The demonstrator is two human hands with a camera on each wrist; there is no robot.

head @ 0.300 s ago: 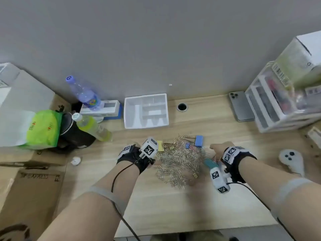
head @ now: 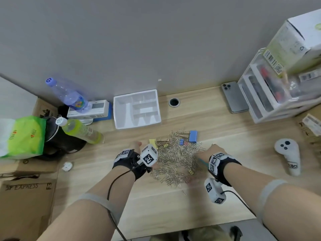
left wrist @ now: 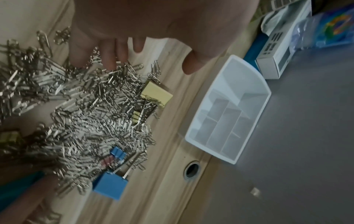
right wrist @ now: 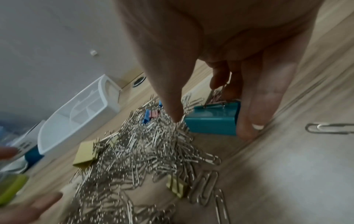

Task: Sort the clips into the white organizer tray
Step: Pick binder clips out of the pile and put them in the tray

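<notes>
A heap of silver paper clips (head: 175, 159) lies mid-table, mixed with a yellow binder clip (head: 153, 143), a blue binder clip (head: 193, 136) and small blue and pink clips (head: 183, 142). The white organizer tray (head: 118, 108) sits behind it by the wall, its compartments bare. My left hand (head: 137, 146) is at the heap's left edge, fingers (left wrist: 111, 60) straight, tips touching paper clips. My right hand (head: 206, 153) is at the right edge. Its thumb (right wrist: 172, 109) and a finger (right wrist: 256, 109) stand against the two ends of a teal binder clip (right wrist: 210, 124).
Two bottles (head: 73, 96), a dark pot and a green bag (head: 26, 134) crowd the left. A phone (head: 234, 98), a clear drawer unit (head: 271, 101) and a white controller (head: 290, 153) stand on the right. A cable hole (head: 174, 102) lies right of the tray.
My right hand has shifted a little left toward the heap, and the teal binder clip has moved with it. The left hand has barely moved.
</notes>
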